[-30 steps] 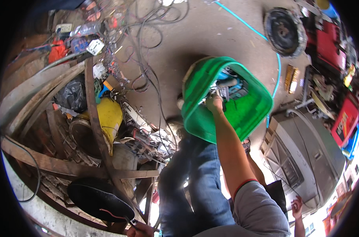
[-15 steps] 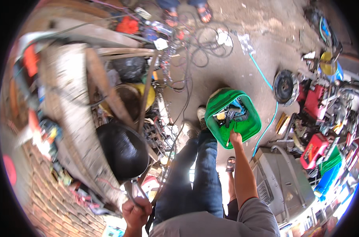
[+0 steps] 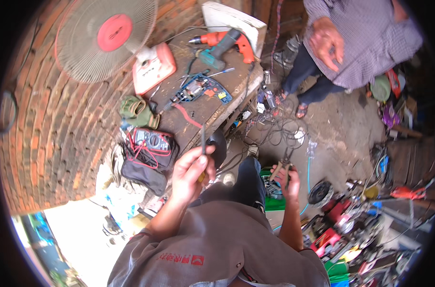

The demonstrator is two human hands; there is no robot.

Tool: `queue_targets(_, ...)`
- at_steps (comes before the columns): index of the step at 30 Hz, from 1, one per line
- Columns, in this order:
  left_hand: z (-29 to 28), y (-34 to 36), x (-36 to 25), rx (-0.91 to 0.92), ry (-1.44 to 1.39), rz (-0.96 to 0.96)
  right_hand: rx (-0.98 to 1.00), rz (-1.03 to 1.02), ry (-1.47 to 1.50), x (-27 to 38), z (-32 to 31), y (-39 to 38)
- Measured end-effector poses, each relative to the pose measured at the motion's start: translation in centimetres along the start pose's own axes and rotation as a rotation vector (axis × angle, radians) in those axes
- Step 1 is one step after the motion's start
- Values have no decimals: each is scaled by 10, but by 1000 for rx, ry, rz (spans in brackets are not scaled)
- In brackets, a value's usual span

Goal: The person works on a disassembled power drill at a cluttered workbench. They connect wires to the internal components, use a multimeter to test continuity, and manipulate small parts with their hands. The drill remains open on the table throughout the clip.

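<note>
My left hand [image 3: 191, 174] is closed around a screwdriver [image 3: 203, 139]. Its dark, thin shaft points up past my fingers, and a bit of yellow handle shows below them. In my right hand [image 3: 289, 182] is a pair of pliers [image 3: 281, 173] with tan handles, jaws pointing away from me. Below that hand stands the green basket [image 3: 275, 204] holding loose tools, partly hidden by my arm. On the wooden bench [image 3: 179, 129] beyond my left hand lies an opened blue power drill [image 3: 193, 90] with its inner parts showing.
An orange drill [image 3: 244, 48] and a teal drill [image 3: 217, 53] lie farther back on the bench. Near its left edge are a multimeter [image 3: 153, 139], gloves [image 3: 138, 112] and a fan [image 3: 114, 33]. Another person [image 3: 361, 43] stands ahead right. Cables and machine parts cover the floor.
My right hand has come up out of the green basket, now with pliers in it. My left hand has risen toward the bench. The view has swung up to the bench and the other person.
</note>
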State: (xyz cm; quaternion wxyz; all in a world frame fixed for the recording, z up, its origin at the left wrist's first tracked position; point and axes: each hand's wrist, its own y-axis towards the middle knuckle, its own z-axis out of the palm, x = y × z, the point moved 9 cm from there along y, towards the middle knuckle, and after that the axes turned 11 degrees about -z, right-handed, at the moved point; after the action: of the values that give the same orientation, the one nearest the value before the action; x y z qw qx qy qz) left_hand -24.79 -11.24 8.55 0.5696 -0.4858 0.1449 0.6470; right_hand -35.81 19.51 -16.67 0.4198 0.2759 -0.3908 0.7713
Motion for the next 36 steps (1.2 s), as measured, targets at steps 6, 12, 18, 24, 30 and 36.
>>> queue_targets(6, -24, 30, 1, -261, -56, -8, 214, 49, -4, 48, 126, 51)
queue_targets(12, -30, 27, 13, -528, -99, 8, 669, 370, 13, 56, 206, 73)
queue_targets(18, -11, 14, 37, -659, -133, 146, 1093, -52, -424, 90, 306, 82)
queue_targets(24, 9, -17, 59, -890, 39, 210, 1499, -182, -567, 83, 401, 31)
queue_targets(30, 4, -38, 76, -1068, -68, 283, 1609, -52, -569, 49, 424, 17)
queue_targets(36, 13, -28, 66, -823, -292, 314, 1361, 653, -372, 34, 422, 16)
